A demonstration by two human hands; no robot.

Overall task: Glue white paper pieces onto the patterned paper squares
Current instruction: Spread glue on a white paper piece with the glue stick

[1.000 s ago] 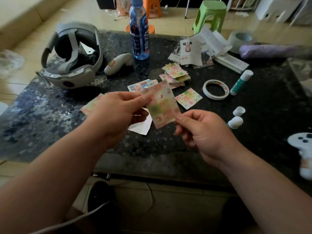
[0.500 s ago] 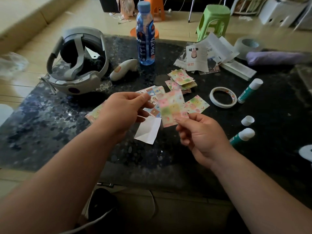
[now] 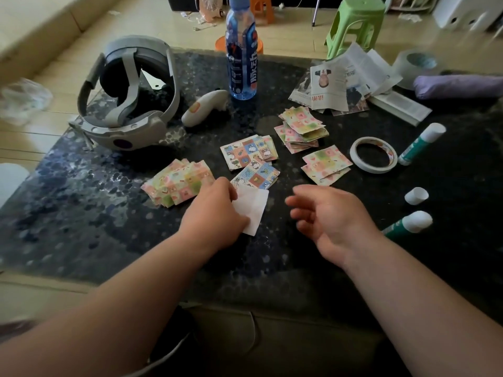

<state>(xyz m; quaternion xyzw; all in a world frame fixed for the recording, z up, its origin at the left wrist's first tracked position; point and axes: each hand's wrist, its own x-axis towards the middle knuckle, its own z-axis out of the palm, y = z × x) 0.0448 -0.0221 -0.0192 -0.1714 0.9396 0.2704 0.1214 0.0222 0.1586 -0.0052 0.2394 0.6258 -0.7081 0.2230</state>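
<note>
My left hand (image 3: 215,213) lies knuckles-up over the left edge of a white paper piece (image 3: 254,210) that is flat on the dark table (image 3: 81,213). Its fingertips are hidden under the hand, just right of a fanned stack of pink-green patterned squares (image 3: 177,185). My right hand (image 3: 326,216) hovers empty to the right of the white piece, fingers loosely spread. Blue cartoon squares (image 3: 249,152) lie behind the white piece. More pastel squares lie in a pile (image 3: 300,129) and a pair (image 3: 325,164). An uncapped glue stick (image 3: 408,224) and its cap (image 3: 416,195) lie at right.
A headset (image 3: 128,104) and controller (image 3: 204,107) sit at the back left, with a water bottle (image 3: 241,50) behind them. A tape roll (image 3: 373,155), a capped glue stick (image 3: 420,144), cut magazine pages (image 3: 343,83), clear tape (image 3: 416,63) and a purple bundle (image 3: 460,87) fill the right.
Both hands let go of the patterned square they held up and came down. The left hand now lies on the white piece; the right hand is empty and open.
</note>
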